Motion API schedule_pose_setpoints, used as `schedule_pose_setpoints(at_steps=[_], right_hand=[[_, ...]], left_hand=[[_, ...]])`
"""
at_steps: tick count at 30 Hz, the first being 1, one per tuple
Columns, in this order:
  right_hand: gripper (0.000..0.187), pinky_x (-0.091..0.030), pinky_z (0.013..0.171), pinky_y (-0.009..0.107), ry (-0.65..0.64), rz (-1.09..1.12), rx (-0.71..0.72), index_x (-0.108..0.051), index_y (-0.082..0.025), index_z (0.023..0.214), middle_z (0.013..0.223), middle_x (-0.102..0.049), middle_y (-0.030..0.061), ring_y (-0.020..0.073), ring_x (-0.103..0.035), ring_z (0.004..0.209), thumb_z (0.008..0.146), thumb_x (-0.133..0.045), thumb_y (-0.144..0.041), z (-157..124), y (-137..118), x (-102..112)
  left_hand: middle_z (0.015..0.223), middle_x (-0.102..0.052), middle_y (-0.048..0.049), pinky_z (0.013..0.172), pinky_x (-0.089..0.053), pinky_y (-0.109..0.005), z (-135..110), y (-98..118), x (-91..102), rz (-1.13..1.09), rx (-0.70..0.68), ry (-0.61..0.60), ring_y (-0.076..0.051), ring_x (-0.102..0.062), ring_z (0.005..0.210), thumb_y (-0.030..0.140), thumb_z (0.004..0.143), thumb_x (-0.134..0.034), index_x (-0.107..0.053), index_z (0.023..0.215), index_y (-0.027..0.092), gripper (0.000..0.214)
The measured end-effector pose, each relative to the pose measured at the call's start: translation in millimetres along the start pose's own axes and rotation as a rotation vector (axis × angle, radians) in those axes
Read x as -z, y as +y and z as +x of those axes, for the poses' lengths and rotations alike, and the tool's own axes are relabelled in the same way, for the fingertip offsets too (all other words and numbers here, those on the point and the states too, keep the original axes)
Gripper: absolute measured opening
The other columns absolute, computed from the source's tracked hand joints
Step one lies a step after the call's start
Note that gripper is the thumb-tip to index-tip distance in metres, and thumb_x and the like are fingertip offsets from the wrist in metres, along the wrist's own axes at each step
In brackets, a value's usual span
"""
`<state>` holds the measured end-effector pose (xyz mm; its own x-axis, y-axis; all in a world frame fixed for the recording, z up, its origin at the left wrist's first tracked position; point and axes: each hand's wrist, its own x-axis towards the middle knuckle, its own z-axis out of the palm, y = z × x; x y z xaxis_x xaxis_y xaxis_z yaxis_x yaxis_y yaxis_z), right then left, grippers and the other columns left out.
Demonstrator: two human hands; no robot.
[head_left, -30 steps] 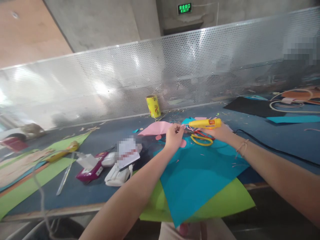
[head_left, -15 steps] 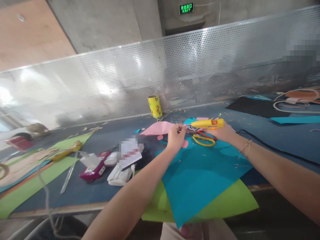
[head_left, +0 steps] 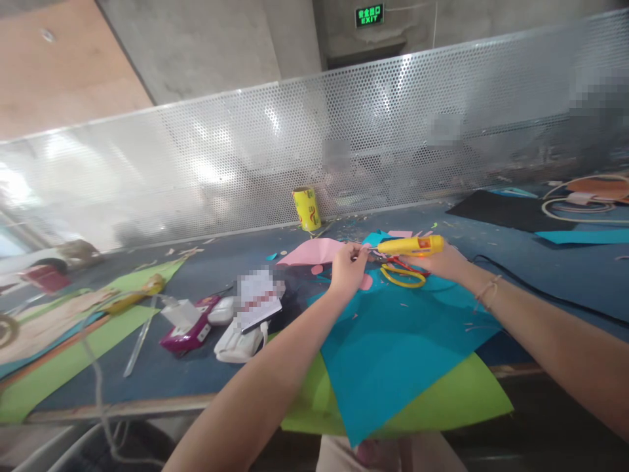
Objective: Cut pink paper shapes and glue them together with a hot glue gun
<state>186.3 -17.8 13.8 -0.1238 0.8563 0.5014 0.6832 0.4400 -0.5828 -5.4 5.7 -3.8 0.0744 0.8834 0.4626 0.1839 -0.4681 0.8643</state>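
Left hand (head_left: 348,270): fingertips (head_left: 361,251) are pinched tight together right at the nozzle of the yellow glue gun (head_left: 410,246). Whatever's between them is way too small to make out.

Right hand (head_left: 442,263) is closed around the gun's body from behind. The gun hides most of those fingers, so you really only see the back of the hand. The gun lies roughly level, nozzle pointing at the left fingertips, just above the teal sheet (head_left: 393,341).

- Right under the right fingers there's a pair of scissors (head_left: 403,274) with yellow and red loops, blades hidden behind the hands.
- A pink paper (head_left: 314,251) lies just left of the left fingertips, its near corner covered by that hand.
- The teal sheet runs from under both hands back toward the wrists, on top of a green sheet (head_left: 457,396) that hangs over the table edge.

Writing-wise:

- The green sign (head_left: 369,14) up top reads EXIT. The characters above that word I can't read.
- The yellow roll (head_left: 305,208) beyond the left fingers has red marks, not legible.
- The card (head_left: 258,303) well left of the left hand is pixelated. It's resting on a white adapter (head_left: 238,342).
- Next to that is a magenta box (head_left: 187,331) whose label is too small to read.
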Motion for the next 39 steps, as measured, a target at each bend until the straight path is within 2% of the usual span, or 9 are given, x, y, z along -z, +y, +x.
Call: schedule_pose_setpoints(at_steps=[6, 11, 15, 19, 24, 29, 32, 34, 39], right_hand=[[0.033, -0.055, 0.074, 0.037, -0.073, 0.086, -0.017, -0.064, -0.024, 0.099, 0.097, -0.069, 0.0023, 0.0250, -0.065, 0.088, 0.069, -0.063, -0.036, -1.7, -4.3, 1.2], [0.029, -0.056, 0.073, 0.038, -0.027, 0.067, -0.019, -0.066, -0.021, 0.092, 0.091, -0.070, 0.0042, 0.0256, -0.066, 0.086, 0.068, -0.063, -0.037, -0.4, -3.2, -0.1], [0.030, -0.056, 0.072, 0.038, -0.049, 0.155, 0.000, -0.066, -0.021, 0.095, 0.092, -0.070, 0.0043, 0.0245, -0.066, 0.084, 0.069, -0.063, -0.037, 0.8, -1.2, -1.6], [0.021, -0.056, 0.070, 0.037, -0.074, 0.173, -0.003, -0.068, -0.022, 0.086, 0.088, -0.071, 0.0034, 0.0237, -0.067, 0.080, 0.070, -0.061, -0.034, 0.4, -2.0, -1.6], [0.025, -0.057, 0.067, 0.035, -0.042, 0.117, -0.011, -0.068, -0.022, 0.091, 0.082, -0.071, 0.0036, 0.0246, -0.067, 0.078, 0.071, -0.061, -0.036, -2.2, -4.4, -2.7], [0.039, -0.055, 0.075, 0.040, 0.031, 0.106, -0.018, -0.062, -0.024, 0.106, 0.095, -0.070, 0.0028, 0.0248, -0.065, 0.086, 0.071, -0.061, -0.039, -0.1, 0.5, -5.3], [0.037, -0.052, 0.084, 0.040, -0.005, 0.143, 0.038, -0.061, -0.025, 0.106, 0.103, -0.068, 0.0028, 0.0238, -0.063, 0.094, 0.073, -0.058, -0.041, 3.0, 6.5, -4.2], [0.036, -0.051, 0.085, 0.038, -0.030, 0.123, 0.064, -0.062, -0.023, 0.104, 0.101, -0.068, 0.0038, 0.0234, -0.062, 0.096, 0.073, -0.057, -0.041, 4.3, 9.6, -2.6], [0.023, -0.054, 0.071, 0.035, 0.002, 0.015, 0.047, -0.066, -0.022, 0.081, 0.082, -0.071, 0.0036, 0.0240, -0.066, 0.080, 0.069, -0.058, -0.039, 4.1, 10.5, -0.5]], left_hand=[[0.068, -0.065, -0.0041, 0.070, -0.044, -0.027, 1.3, 1.0, 0.8, -0.008, 0.003, 0.015, -0.014, -0.060, 0.070, 0.032, 0.077, -0.053, -0.056, 0.071, 0.016, 0.018], [0.068, -0.065, -0.0044, 0.069, -0.044, -0.027, -0.1, 1.7, -0.2, -0.004, 0.016, 0.005, -0.014, -0.059, 0.069, 0.029, 0.077, -0.051, -0.056, 0.071, 0.016, 0.015], [0.068, -0.065, -0.0039, 0.070, -0.044, -0.028, -1.1, 3.1, -0.2, 0.001, 0.019, 0.006, -0.014, -0.059, 0.070, 0.030, 0.078, -0.052, -0.055, 0.070, 0.016, 0.016], [0.068, -0.065, -0.0037, 0.071, -0.044, -0.028, -1.5, 4.3, 0.2, 0.005, 0.020, 0.002, -0.014, -0.059, 0.070, 0.031, 0.078, -0.052, -0.056, 0.071, 0.016, 0.017], [0.067, -0.065, -0.0037, 0.070, -0.044, -0.027, -1.4, 3.9, 0.2, -0.006, 0.020, 0.002, -0.015, -0.059, 0.070, 0.028, 0.078, -0.052, -0.055, 0.070, 0.016, 0.015], [0.068, -0.065, -0.0041, 0.071, -0.044, -0.028, -1.2, 2.1, 0.1, -0.005, 0.013, -0.001, -0.015, -0.059, 0.070, 0.030, 0.078, -0.051, -0.055, 0.071, 0.016, 0.016], [0.068, -0.065, -0.0040, 0.070, -0.044, -0.028, -1.1, 2.1, 0.0, -0.003, 0.009, 0.003, -0.014, -0.059, 0.069, 0.031, 0.078, -0.051, -0.056, 0.072, 0.016, 0.016], [0.068, -0.065, -0.0037, 0.070, -0.044, -0.027, -1.0, 2.8, 0.1, -0.003, 0.009, 0.007, -0.014, -0.059, 0.069, 0.031, 0.077, -0.052, -0.055, 0.070, 0.016, 0.017], [0.066, -0.065, -0.0034, 0.071, -0.043, -0.027, -1.2, 4.3, 0.4, -0.004, 0.009, 0.012, -0.014, -0.059, 0.069, 0.032, 0.076, -0.054, -0.056, 0.070, 0.016, 0.017]])
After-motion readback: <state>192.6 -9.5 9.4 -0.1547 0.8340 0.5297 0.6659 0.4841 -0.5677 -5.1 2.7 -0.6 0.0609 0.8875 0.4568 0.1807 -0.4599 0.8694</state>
